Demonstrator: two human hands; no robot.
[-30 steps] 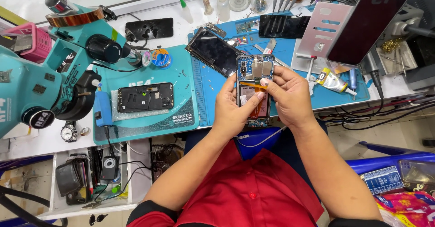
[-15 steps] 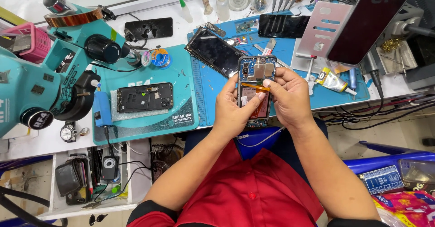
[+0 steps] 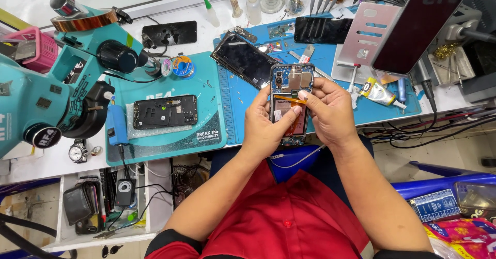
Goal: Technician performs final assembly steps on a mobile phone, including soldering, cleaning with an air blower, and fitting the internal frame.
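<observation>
Cluttered repair surface (image 3: 217, 21) lies below; left hand (image 3: 264, 130) and right hand (image 3: 330, 111) both grasp an opened phone (image 3: 290, 101), fingertips on its orange flex strip (image 3: 290, 100).

Bare blue mat (image 3: 237, 109) lies open just left of the hands (image 3: 299, 117), between them and the teal mat (image 3: 206, 91). Ahead, a loose screen (image 3: 244, 58) crowds the way. To the right, a glue tube (image 3: 380, 92) and a metal stand (image 3: 364, 42) block the path. The microscope (image 3: 57, 83) fills the far left of the bench (image 3: 31, 161).
</observation>
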